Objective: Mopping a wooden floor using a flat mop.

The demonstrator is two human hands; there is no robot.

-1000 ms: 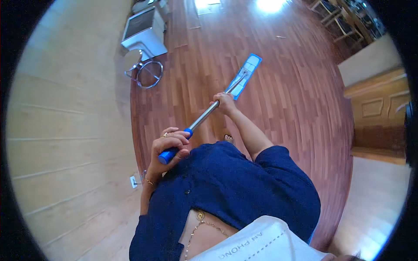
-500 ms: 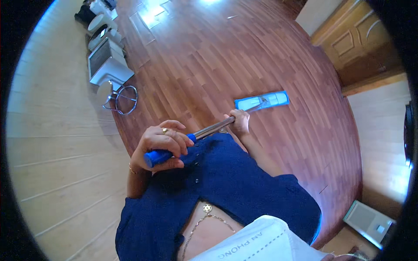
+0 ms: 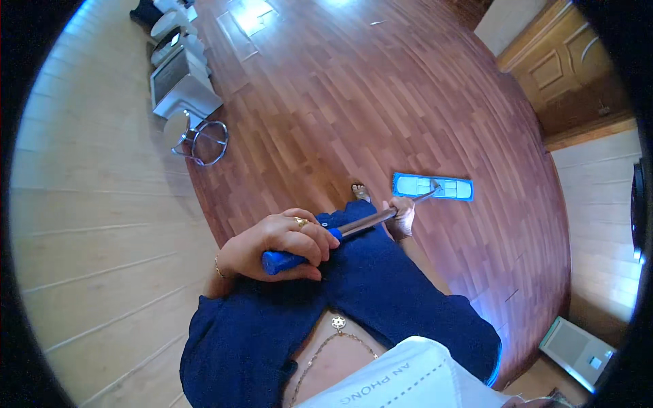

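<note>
Mop head (image 3: 432,186) shifted right | hands clamped on mop handle (image 3: 360,225) | stool (image 3: 197,139) well apart

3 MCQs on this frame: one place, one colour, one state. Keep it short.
1. Where is the mop head?
A. on the wood floor, right of the foot
B. leaning on the wall
C. on the stool

2. What colour is the grip?
A. red
B. blue
C. black

3. How is the pole held?
A. left hand only
B. both hands
C. not held

Key: 1 A, it lies flat on the floor. 2 B, the grip is blue. 3 B, the left hand wraps the grip and the right hand grasps the pole.
</note>
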